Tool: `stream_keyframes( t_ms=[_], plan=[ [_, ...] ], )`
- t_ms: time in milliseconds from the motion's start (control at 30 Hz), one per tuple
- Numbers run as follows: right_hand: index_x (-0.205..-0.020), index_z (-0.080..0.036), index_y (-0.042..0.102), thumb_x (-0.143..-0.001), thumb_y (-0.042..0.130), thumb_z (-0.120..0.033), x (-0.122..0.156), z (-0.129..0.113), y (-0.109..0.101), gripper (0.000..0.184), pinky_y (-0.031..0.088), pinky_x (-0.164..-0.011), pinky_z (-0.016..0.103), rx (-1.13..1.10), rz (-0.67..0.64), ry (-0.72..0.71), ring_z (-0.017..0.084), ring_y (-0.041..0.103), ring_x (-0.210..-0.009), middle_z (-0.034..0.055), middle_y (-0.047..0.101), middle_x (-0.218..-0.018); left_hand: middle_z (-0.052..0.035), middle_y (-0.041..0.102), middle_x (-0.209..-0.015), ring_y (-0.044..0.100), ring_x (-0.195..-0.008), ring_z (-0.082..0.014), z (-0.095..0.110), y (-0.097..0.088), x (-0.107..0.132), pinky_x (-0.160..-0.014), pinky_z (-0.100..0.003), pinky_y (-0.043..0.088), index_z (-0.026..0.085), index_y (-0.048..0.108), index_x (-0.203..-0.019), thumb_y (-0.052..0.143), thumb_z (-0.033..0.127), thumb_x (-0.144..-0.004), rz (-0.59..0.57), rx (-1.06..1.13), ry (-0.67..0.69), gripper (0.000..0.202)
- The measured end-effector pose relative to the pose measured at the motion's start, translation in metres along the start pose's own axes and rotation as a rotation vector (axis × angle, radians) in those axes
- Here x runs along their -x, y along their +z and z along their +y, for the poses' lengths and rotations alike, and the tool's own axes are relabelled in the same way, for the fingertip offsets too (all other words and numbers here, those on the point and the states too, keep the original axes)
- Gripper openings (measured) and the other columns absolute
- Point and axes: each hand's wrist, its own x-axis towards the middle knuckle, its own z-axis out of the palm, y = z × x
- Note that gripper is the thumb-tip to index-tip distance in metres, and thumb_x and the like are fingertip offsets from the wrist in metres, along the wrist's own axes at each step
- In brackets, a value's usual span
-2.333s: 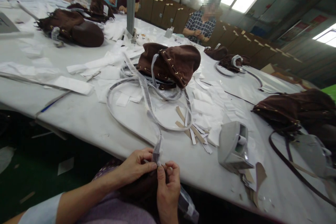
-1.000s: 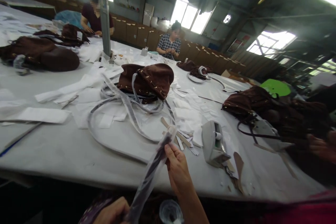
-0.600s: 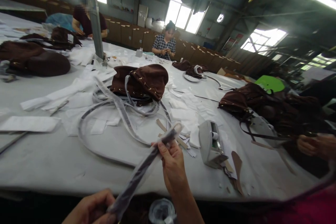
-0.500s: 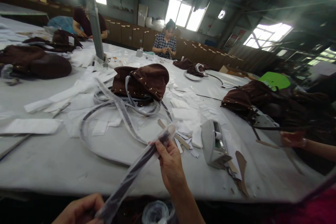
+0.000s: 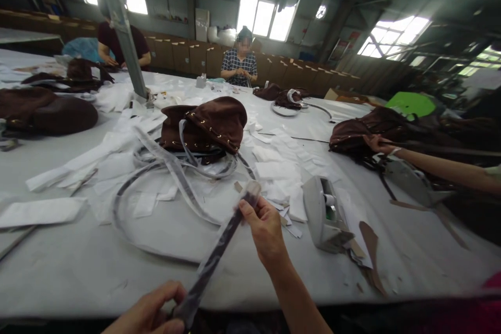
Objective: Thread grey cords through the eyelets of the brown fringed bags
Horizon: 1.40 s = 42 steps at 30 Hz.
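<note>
A dark strap (image 5: 216,251) in a clear plastic sleeve runs slantwise between my two hands above the table's front edge. Near its upper end, my right hand (image 5: 263,224) pinches it between thumb and fingers. Lower down, at the bottom of the view, my left hand (image 5: 156,309) has its fingers closed round the strap; its lower end is out of sight. Beyond my hands a brown drawstring bag (image 5: 213,122) with gold eyelets lies on the table. Plastic-wrapped straps (image 5: 172,164) loop out from the bag in front of it.
A grey tape dispenser (image 5: 326,214) stands right of my right hand, with brown scraps (image 5: 370,250) beside it. White paper strips (image 5: 58,211) lie to the left. More brown bags (image 5: 364,128) are at the right, where a co-worker's hand (image 5: 378,143) reaches in. Two people work across the table.
Both my hands have shifted slightly with the strap, my left one rightward and up in view. The co-worker's hand at the right has moved up and left onto a brown bag. The view has tilted slightly.
</note>
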Motion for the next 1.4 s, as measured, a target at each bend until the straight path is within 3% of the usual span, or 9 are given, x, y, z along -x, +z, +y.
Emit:
stream_keyframes(
  t_ms=[167, 300, 400, 533, 767, 933, 1033, 1200, 1400],
  plan=[
    [-0.092, -0.017, 0.066, -0.075, 0.072, -0.035, 0.008, -0.008, 0.004, 0.026, 0.048, -0.066, 0.025, 0.071, -0.061, 0.005, 0.014, 0.058, -0.071, 0.0011, 0.067, -0.080, -0.0111, 0.056, -0.119, 0.056, -0.098, -0.0217, 0.069, -0.016, -0.032, -0.084, -0.028, 0.043, 0.021, 0.042, -0.135, 0.059, 0.049, -0.081, 0.425, -0.175, 0.333, 0.063],
    [-0.086, -0.016, 0.066, -0.077, 0.070, -0.037, 0.017, -0.016, 0.005, 0.023, 0.046, -0.062, 0.024, 0.151, -0.033, -0.046, 0.015, 0.057, -0.069, 0.0009, 0.064, -0.074, -0.0076, 0.064, -0.090, 0.060, -0.071, -0.0164, 0.111, 0.017, -0.072, -0.062, -0.025, 0.046, 0.014, 0.044, -0.129, 0.049, 0.053, -0.086, 0.149, 0.103, 0.414, 0.057],
    [-0.079, -0.016, 0.065, -0.076, 0.070, -0.036, 0.024, -0.024, -0.003, 0.021, 0.044, -0.061, 0.023, 0.166, -0.036, -0.055, 0.013, 0.055, -0.066, 0.0005, 0.064, -0.072, 0.0037, 0.052, -0.057, 0.042, -0.041, -0.0075, 0.111, 0.042, -0.086, -0.041, -0.018, 0.031, 0.014, 0.054, -0.098, 0.042, 0.054, -0.089, 0.081, 0.164, 0.408, 0.043],
    [-0.084, -0.017, 0.066, -0.075, 0.071, -0.037, 0.030, -0.030, -0.013, 0.022, 0.039, -0.054, 0.021, 0.111, -0.056, -0.079, 0.010, 0.046, -0.059, -0.0020, 0.060, -0.070, 0.0053, 0.044, -0.053, 0.034, -0.042, -0.0054, 0.093, 0.052, -0.083, -0.040, -0.017, 0.026, 0.017, 0.048, -0.071, 0.045, 0.051, -0.089, 0.173, 0.097, 0.407, 0.039],
    [-0.059, -0.015, 0.058, -0.077, 0.068, -0.047, 0.030, -0.024, -0.016, 0.038, 0.030, -0.041, 0.021, 0.051, 0.019, -0.031, 0.007, 0.037, -0.045, -0.0041, 0.047, -0.052, 0.0085, 0.039, -0.048, 0.027, -0.039, -0.0049, 0.097, 0.053, -0.065, -0.037, -0.017, 0.019, 0.016, 0.052, -0.093, 0.045, 0.050, -0.089, 0.066, 0.113, 0.434, 0.035],
    [-0.070, -0.015, 0.062, -0.077, 0.064, -0.054, 0.030, -0.031, -0.038, 0.040, 0.032, -0.039, 0.021, -0.038, 0.230, -0.052, 0.008, 0.040, -0.041, -0.0018, 0.053, -0.054, 0.0116, 0.030, -0.042, 0.024, -0.035, -0.0043, 0.092, 0.049, -0.063, -0.035, -0.016, 0.015, 0.016, 0.051, -0.087, 0.051, 0.053, -0.085, 0.107, 0.158, 0.401, 0.037],
    [-0.095, -0.018, 0.067, -0.084, 0.060, -0.041, 0.043, -0.039, -0.052, 0.027, 0.047, -0.052, 0.026, 0.405, 0.318, -0.369, 0.014, 0.055, -0.057, 0.0040, 0.064, -0.074, 0.0124, 0.028, -0.041, 0.022, -0.034, -0.0039, 0.088, 0.046, -0.066, -0.034, -0.016, 0.013, 0.017, 0.048, -0.083, 0.053, 0.056, -0.082, 0.145, 0.195, 0.366, 0.039],
    [-0.117, -0.024, 0.061, -0.089, 0.050, -0.015, 0.070, -0.030, -0.042, 0.031, 0.052, -0.080, 0.035, 1.298, -0.001, -0.939, 0.023, 0.061, -0.093, 0.0115, 0.062, -0.104, 0.0119, 0.032, -0.041, 0.023, -0.032, -0.0029, 0.101, 0.052, -0.066, -0.034, -0.015, 0.014, 0.016, 0.052, -0.089, 0.053, 0.057, -0.082, 0.009, 0.177, 0.367, 0.042],
    [-0.110, -0.013, 0.060, -0.090, 0.038, -0.004, 0.069, -0.031, -0.050, 0.031, 0.053, -0.077, 0.035, 1.621, 0.025, -0.887, 0.025, 0.061, -0.089, 0.0151, 0.063, -0.095, 0.0031, 0.059, -0.062, 0.049, -0.044, -0.0078, 0.106, 0.062, -0.051, -0.043, -0.017, 0.036, 0.019, 0.043, -0.108, 0.061, 0.053, -0.079, -0.222, 0.262, 0.259, 0.049]
  ],
)
